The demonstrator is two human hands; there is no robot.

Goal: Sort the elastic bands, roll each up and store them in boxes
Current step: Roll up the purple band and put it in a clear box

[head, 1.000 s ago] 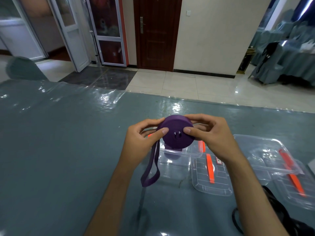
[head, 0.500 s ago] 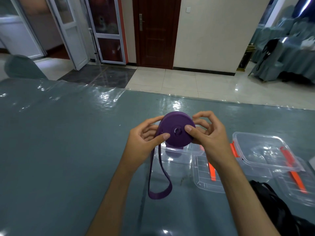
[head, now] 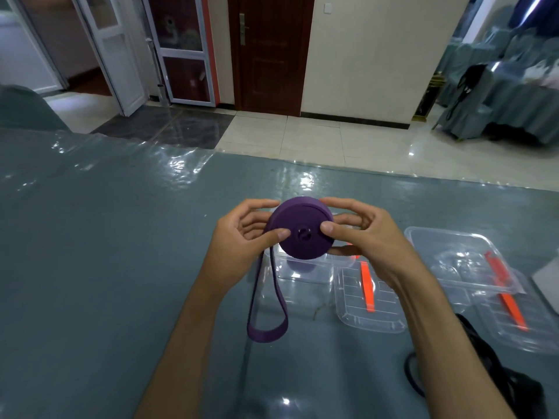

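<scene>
One purple band [head: 302, 228], two hands [head: 242, 237]

The right hand [head: 367, 237] and purple roll [head: 302, 228] hide much of the near box [head: 302, 267]. Black bands [head: 490, 379] run off the bottom edge behind the forearm. A pale sheet [head: 549, 276] is cut off at the right edge.

Body in view: two forearms w/ hands only. Left grip [head: 242, 237] and right grip [head: 367, 240] both bare, no gloves, rings or watch seen. Forearms behind each grip bare to frame edge, no sleeve visible. Nails short, unpainted. No markings noted.
</scene>
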